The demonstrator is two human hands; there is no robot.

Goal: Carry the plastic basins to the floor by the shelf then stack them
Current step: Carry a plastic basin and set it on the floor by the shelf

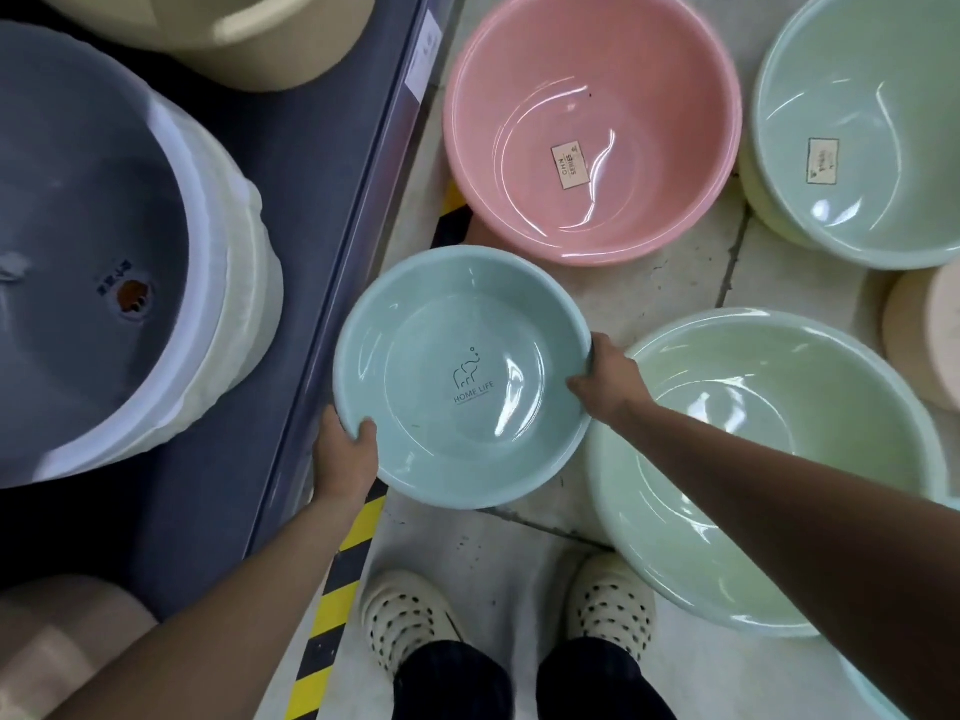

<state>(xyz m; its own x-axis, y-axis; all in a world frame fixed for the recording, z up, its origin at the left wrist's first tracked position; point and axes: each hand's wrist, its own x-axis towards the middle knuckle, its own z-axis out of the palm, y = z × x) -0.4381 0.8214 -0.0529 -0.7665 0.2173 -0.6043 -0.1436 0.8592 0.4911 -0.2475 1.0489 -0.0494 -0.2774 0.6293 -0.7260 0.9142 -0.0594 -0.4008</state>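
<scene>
Blue basin (462, 376) sits gripped between the left hand (347, 452) and right hand (610, 379), opposite rims.

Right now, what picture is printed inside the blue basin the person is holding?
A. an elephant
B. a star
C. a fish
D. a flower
A. The blue basin, held at its rim by the left hand and the right hand, has a small outline of an elephant printed on its bottom above the words HOME LIFE.
</scene>
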